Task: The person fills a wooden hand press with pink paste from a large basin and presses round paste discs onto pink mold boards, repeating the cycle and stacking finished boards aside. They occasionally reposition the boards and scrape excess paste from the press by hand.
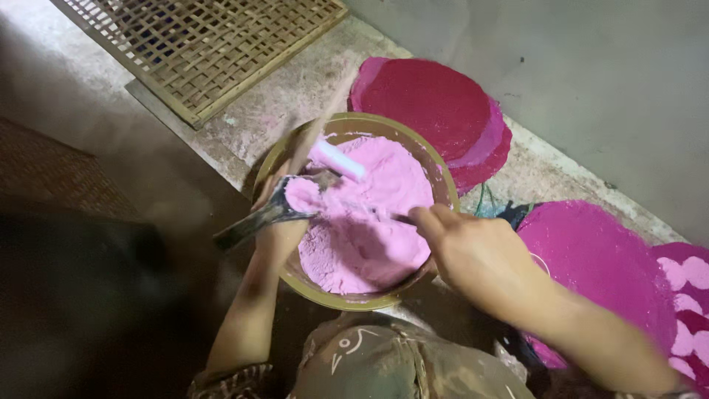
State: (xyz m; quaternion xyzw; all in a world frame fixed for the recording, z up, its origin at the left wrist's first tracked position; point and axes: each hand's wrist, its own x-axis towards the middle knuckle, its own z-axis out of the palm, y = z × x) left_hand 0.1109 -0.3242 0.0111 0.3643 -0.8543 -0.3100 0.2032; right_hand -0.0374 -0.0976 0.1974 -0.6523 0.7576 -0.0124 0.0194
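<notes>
A round brass-coloured bowl [275, 159] holds a heap of pale pink powder [369, 236]. My left hand [275, 230] rests at the bowl's left rim, gripping a dark metal spoon [255, 222] whose scoop is loaded with pink powder. A pale pink-white cylinder [337, 159] lies on the powder just beyond the spoon. My right hand [473, 255] comes in from the right, fingers closed and pointing into the bowl. It pinches a thin, blurred stick [384, 214] that reaches over the powder toward the spoon.
A woven bamboo tray [199, 44] lies at the top left. Stacked red and magenta round discs [436, 103] sit behind the bowl on a concrete ledge [266, 111]. A magenta disc [598, 258] and a pink patterned piece [687, 295] lie at the right.
</notes>
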